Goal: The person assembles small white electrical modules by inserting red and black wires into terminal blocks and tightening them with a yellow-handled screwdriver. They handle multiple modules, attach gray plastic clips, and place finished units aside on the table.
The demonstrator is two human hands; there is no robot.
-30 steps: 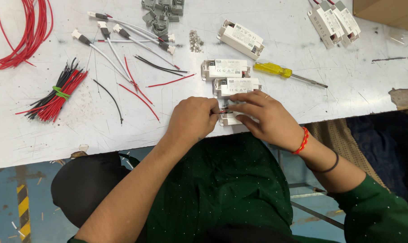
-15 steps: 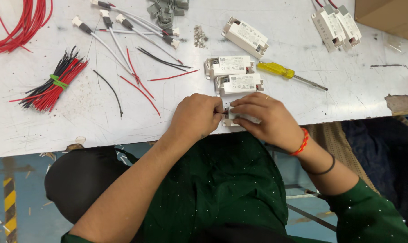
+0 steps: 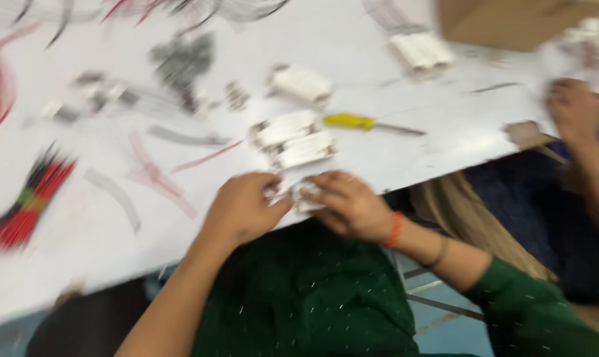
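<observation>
1. White table [image 3: 392, 39]: fills the upper two thirds of the frame, its near edge running diagonally from lower left to right of centre. The whole view is motion-blurred.
2. Cardboard box [image 3: 504, 23]: brown, at the upper right, on the table's far side.
3. Left hand [image 3: 243, 208]: lower centre, at the table's near edge. Fingers curled shut, tips pressed onto the small white module [image 3: 306, 195].
4. Right hand [image 3: 349, 205]: just right of the left hand, fingers closed over the same module from the other side. An orange band sits on its wrist. Both hands grip the piece between them; blur hides the exact finger placement.
5. Another person's hand [image 3: 573, 109]: right edge of the frame, resting at the table's edge. Cannot tell what it touches.
6. Bundle of red and black wires [image 3: 28, 201]: left edge, well apart from the hands.
7. Two white modules [image 3: 293, 139]: side by side, just above the hands, not touched.
8. Yellow-handled screwdriver [image 3: 352, 121]: right of those two modules, lying flat.
9. Small white module: centre of the frame, on the near edge of the table, mostly covered by fingers.
</observation>
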